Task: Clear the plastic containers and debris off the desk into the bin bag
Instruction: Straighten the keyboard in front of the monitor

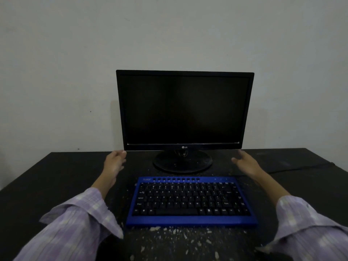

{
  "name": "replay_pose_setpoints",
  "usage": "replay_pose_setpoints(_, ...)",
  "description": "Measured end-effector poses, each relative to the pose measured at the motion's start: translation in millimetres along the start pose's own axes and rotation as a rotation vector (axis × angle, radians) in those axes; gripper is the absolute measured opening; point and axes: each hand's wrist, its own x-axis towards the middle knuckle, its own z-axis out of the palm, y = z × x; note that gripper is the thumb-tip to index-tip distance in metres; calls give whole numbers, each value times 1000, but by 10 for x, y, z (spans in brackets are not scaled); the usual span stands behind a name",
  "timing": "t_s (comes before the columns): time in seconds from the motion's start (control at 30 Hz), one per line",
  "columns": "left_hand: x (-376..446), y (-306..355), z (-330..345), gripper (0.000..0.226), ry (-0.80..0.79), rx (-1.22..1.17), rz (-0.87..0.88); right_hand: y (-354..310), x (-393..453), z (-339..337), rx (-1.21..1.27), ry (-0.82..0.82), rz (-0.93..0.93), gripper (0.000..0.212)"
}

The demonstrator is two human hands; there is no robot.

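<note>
Item: counter (56,176), dark, carrying a monitor (184,110) and a blue keyboard (190,200).

Your left hand (114,162): fingers loosely curled, holding nothing, tips just beside the monitor's lower left corner; contact cannot be told.

Your right hand (246,163): fingers spread and straight, holding nothing, tips near the monitor's lower right corner.

Debris (188,240): pale crumbs scattered nearer you than both sets of fingers, thickest in front of the keyboard, thinner along its left edge and around the monitor base between your fingertips.

Containers, bin bag: neither in view.

Step, as judged: containers appear gone; crumb clearing remains, and your hands look set to shift the monitor.

Next move calls for: a firm two-sided hold low on the monitor, lifted level, so crumbs beneath can be swept together.
</note>
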Motion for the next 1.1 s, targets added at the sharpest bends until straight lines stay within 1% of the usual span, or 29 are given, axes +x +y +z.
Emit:
replay_pose_setpoints(0.1,-395,-119,-48,38,-86,84,14,25,-380,88,-87,-18,-75,56)
replay_pose_setpoints(0.2,-779,-257,-105,53,-184,219,6,127,-765,170,-170,-43,-108,58)
replay_pose_setpoints(0.27,-1034,-345,-193,68,-239,304,-3,223,-1035,185,-223,-63,-97,66)
replay_pose_setpoints(0.33,-1208,-442,-253,80,-285,381,17,332,-1225,198,-262,-121,-77,82)
replay_pose_setpoints(0.37,-1289,-468,-276,84,-300,409,35,365,-1320,198,-281,-147,-66,89)
replay_pose_setpoints(0.43,-1417,-512,-300,90,-312,447,78,422,-1451,228,-307,-160,-66,95)
replay_pose_setpoints(0.5,-1503,-530,-285,88,-305,469,124,447,-1509,267,-306,-119,-81,95)
replay_pose_setpoints(0.63,-1552,-540,-207,75,-266,451,176,397,-1516,289,-289,-84,-61,95)
replay_pose_setpoints(0.8,-1532,-529,-136,73,-231,455,179,383,-1457,287,-286,-78,-58,96)
replay_pose_setpoints(1.1,-1435,-530,-83,72,-222,487,195,360,-1357,301,-286,-88,-57,94)
